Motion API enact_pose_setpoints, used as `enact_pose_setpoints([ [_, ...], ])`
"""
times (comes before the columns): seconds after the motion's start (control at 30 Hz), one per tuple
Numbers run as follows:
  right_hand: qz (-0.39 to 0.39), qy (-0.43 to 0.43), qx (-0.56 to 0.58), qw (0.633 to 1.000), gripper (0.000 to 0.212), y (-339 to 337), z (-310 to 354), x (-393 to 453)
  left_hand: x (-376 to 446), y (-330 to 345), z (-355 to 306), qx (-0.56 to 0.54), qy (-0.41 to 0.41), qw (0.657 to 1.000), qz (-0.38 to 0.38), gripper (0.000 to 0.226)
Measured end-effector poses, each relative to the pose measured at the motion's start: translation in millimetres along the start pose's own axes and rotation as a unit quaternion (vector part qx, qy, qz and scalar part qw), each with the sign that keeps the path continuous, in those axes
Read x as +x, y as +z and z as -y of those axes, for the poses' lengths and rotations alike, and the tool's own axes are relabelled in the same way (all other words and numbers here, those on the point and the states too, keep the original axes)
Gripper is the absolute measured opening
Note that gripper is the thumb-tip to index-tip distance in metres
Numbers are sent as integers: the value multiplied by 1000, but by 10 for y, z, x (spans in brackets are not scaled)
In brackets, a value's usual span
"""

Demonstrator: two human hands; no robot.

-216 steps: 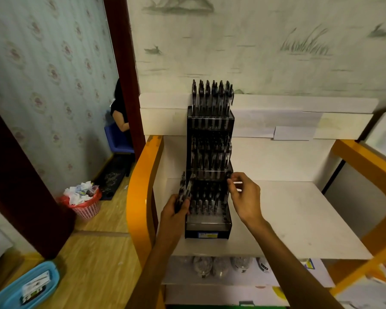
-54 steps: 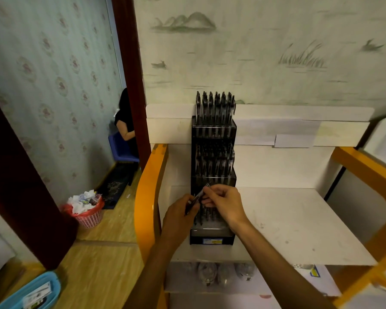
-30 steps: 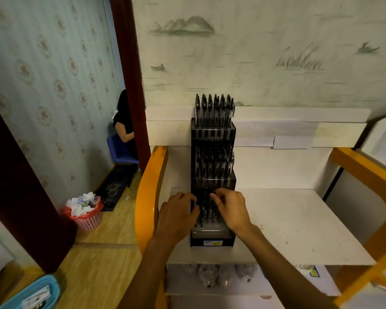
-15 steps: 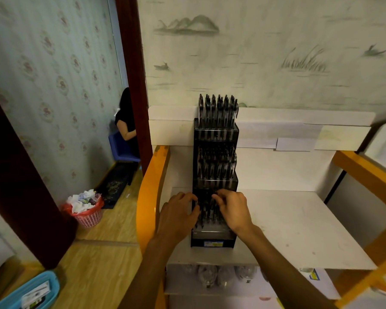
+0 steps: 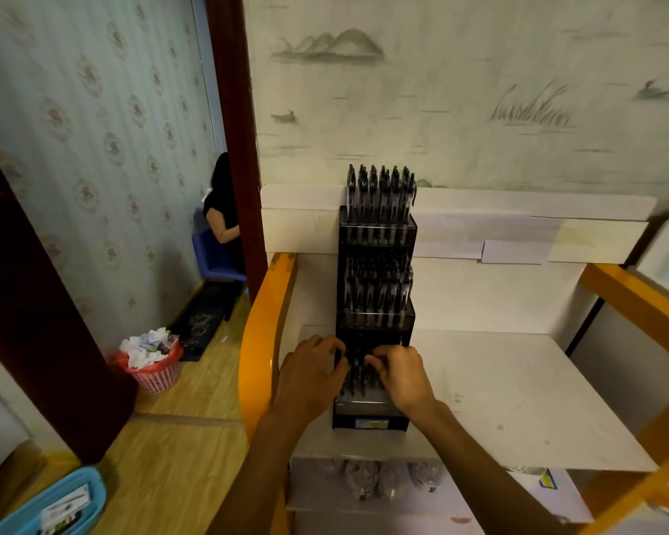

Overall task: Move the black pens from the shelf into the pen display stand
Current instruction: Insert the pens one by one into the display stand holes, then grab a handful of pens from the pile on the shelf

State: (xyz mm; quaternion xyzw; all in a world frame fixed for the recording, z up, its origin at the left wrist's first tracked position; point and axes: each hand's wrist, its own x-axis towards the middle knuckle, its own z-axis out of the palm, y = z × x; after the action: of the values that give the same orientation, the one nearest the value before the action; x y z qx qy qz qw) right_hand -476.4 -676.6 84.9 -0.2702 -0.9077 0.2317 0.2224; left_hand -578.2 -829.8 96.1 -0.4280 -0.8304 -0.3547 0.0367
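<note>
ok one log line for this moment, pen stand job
stage: filling bottom tier | left hand: at pen display stand | right hand: fingers among black pens | shelf: no loose pens seen

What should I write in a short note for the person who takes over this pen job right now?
Left hand: at the left edge of the pen display stand, fingers curled at its bottom tier; whether it holds a pen cannot be told.
Right hand: fingers curled over the pens in the bottom tier; the grip is not clear.
Stand: upright on the white shelf, at its left side.
Done: top tier pens and middle tier pens look full; the bottom tier holds pens too.
Left: no loose pens show on the shelf. Check the left hand for a last pen, then seat the bottom row.
</note>
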Motion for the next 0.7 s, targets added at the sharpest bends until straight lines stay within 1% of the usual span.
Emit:
enact_pose_setpoints([
  [0.23, 27, 6, -46, 999, 19, -189, 4, -63, 54, 31, -207, -7, 12, 1000, 11, 25],
  [0.37, 20, 16, -43, 999, 19, -422, -83, -151, 167, 128, -511, -26, 48, 998, 36, 24],
  [0.5, 10, 30, -49, 998, 34, -805, -322, -276, 245, 333, -848, -52, 73, 994, 69, 30],
  [0.6, 0, 47, -64, 997, 37, -1157, -605, -441, 256, 554, -1163, -78, 86, 990, 84, 32],
  [0.7, -24, 80, -72, 994, 37, -1532, -954, -665, 234, 806, -1581, -73, 118, 986, 92, 32],
])
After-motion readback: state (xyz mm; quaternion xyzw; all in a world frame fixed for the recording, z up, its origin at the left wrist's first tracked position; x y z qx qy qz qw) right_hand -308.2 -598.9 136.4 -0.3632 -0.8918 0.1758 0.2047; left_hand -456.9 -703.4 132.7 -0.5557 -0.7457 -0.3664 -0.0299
